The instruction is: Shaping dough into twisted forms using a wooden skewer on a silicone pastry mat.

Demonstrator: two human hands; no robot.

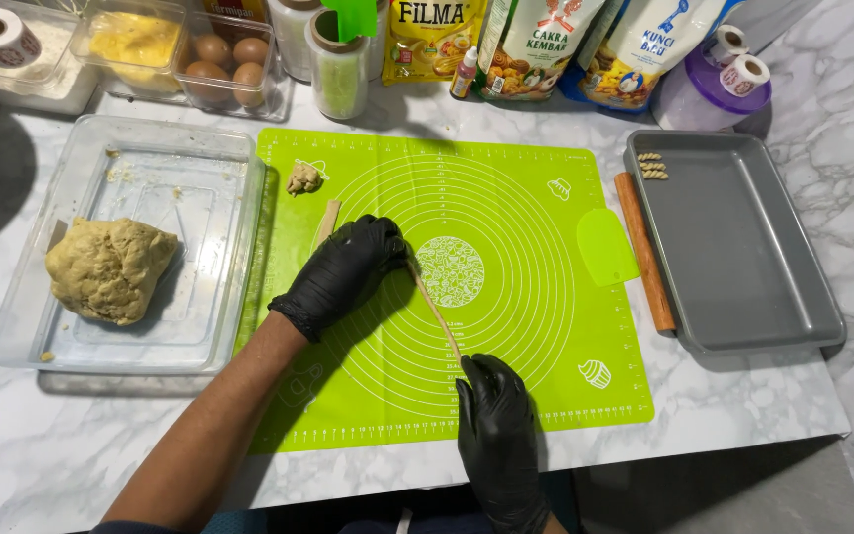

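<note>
Dough rope (437,311) under both gloved hands on my green mat (506,396).

My left hand (343,272) lies flat on its upper stretch, fingers together; my right hand (496,435) touches the lower end, fingers close together. I see a dough lump (111,269) in the clear tray (234,163) to the left and a grey pan (743,316) to the right.

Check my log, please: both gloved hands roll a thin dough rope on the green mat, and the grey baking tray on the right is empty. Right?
Not quite: the head view shows the grey baking tray already holds a few small twisted dough pieces in its far left corner. The rest stands: left hand and right hand roll the dough rope on the green mat.
</note>
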